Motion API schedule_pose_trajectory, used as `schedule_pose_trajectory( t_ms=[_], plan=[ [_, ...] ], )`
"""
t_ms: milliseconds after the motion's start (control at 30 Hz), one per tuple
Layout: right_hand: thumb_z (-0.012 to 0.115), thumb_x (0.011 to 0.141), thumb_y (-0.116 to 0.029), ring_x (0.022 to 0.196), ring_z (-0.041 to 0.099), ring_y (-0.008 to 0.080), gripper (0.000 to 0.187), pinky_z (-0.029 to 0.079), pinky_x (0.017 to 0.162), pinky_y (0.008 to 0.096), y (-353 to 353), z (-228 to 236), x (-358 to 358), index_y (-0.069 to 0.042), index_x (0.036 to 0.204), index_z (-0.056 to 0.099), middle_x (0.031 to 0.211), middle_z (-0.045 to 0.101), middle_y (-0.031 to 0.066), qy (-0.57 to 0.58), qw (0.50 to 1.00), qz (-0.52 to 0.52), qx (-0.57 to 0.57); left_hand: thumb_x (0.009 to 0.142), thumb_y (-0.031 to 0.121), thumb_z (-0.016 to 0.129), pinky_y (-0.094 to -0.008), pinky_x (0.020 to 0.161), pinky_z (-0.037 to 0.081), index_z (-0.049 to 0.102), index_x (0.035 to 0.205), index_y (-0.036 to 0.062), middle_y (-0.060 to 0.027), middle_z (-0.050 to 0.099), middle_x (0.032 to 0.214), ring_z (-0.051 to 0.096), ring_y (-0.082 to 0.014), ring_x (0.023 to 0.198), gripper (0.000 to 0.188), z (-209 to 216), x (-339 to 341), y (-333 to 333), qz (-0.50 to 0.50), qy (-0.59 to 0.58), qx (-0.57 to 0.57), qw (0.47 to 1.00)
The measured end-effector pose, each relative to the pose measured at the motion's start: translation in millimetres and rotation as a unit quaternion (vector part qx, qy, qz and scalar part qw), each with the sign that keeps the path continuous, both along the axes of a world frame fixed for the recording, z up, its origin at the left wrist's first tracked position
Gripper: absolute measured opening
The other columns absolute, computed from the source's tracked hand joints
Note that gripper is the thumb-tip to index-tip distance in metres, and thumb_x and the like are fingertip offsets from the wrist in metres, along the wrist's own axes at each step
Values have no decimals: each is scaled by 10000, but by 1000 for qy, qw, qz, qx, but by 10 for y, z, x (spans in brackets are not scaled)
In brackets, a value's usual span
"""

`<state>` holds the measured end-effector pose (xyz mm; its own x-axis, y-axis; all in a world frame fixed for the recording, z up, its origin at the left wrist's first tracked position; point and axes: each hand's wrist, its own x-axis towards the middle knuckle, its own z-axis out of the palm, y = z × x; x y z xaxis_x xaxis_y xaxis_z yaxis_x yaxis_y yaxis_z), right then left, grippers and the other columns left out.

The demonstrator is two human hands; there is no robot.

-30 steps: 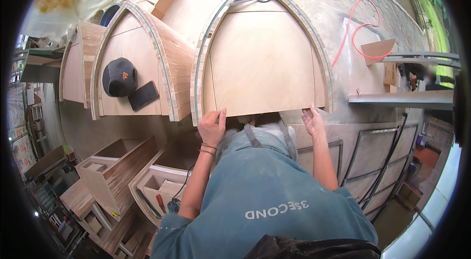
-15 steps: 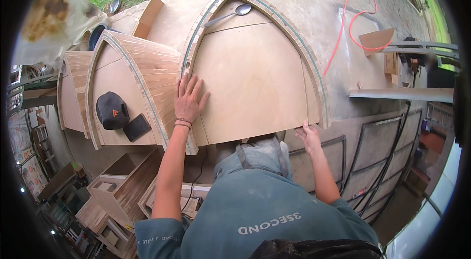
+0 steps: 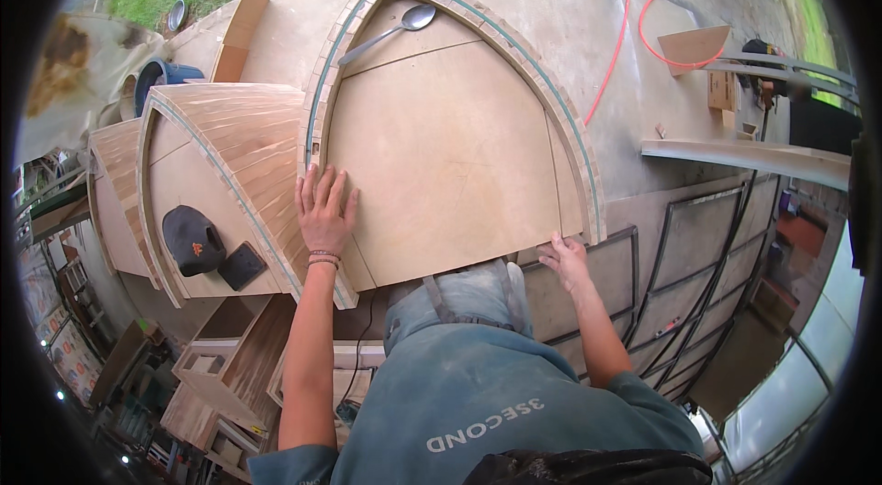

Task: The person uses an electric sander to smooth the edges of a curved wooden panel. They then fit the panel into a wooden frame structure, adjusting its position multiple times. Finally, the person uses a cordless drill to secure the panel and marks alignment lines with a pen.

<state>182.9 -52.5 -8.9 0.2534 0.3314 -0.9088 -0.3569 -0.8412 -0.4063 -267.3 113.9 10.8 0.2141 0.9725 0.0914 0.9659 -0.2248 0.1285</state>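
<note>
A large pointed-arch wooden piece lies in front of me, with a flat plywood face and a raised rim of small blocks carrying a green line. My left hand rests palm down on its lower left rim, fingers spread. At the lower right edge, my right hand pinches the board, its thumb at the top face and its fingers curled by the underside. Inside the arch's tip lies a metal spoon, its handle slanting down to the left rim.
Left of it stand similar arched wooden pieces, one bearing a dark cap and a black phone-like slab. Wooden boxes sit lower left. At right are an orange hose, a pale beam and dark metal frames.
The whole view has shifted, so the arch and its surroundings sit further left. Both hands stay at the same spots on it; my right fingers look more curled at the edge.
</note>
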Motion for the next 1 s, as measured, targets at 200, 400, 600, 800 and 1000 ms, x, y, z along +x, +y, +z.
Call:
schedule_pose_trajectory(
  t_ms=[200, 400, 600, 800, 1000],
  plan=[
    [662, 967, -341, 1035, 679, 281, 489, 587, 740, 353, -14, -32, 44, 71, 1211, 561, 1141, 661, 155, 23, 1000, 1, 6, 895, 273, 702, -483, 1186, 292, 641, 1275, 102, -39, 592, 1359, 378, -281, 1416, 421, -18, -8, 50, -9, 9, -8, 1000],
    [625, 993, -305, 1036, 667, 271, 355, 559, 789, 388, 35, -43, 70, 5, 1159, 577, 1118, 672, 141, 27, 999, 17, -17, 893, 269, 705, -486, 1177, 305, 660, 1244, 61, -39, 597, 1360, 386, -286, 1410, 410, -8, -16, 46, -1, 12, -19, 1000],
    [583, 1016, -284, 1075, 668, 285, 416, 582, 790, 375, 28, -33, 97, 40, 1270, 518, 1174, 654, 160, 42, 998, 32, -28, 899, 261, 698, -489, 1168, 316, 682, 1213, 59, -35, 605, 1350, 400, -290, 1400, 374, 8, -31, 74, -1, 13, -23, 1000],
    [576, 1020, -289, 1168, 613, 282, 419, 548, 891, 413, -41, -51, 73, -16, 1326, 495, 1256, 613, 130, 68, 998, -14, 1, 932, 258, 661, -481, 1170, 309, 674, 1234, 64, -30, 602, 1358, 396, -281, 1405, 359, -40, -7, 49, 3, 15, -23, 1000],
    [540, 1036, -287, 1236, 559, 284, 449, 497, 990, 448, 0, -49, -278, -29, 1385, 423, 1340, 555, 117, 86, 970, -210, 86, 949, 261, 640, -485, 1180, 297, 637, 1283, 53, -31, 584, 1381, 375, -284, 1418, 394, -47, 8, 35, -5, 29, -28, 999]
  ],
)
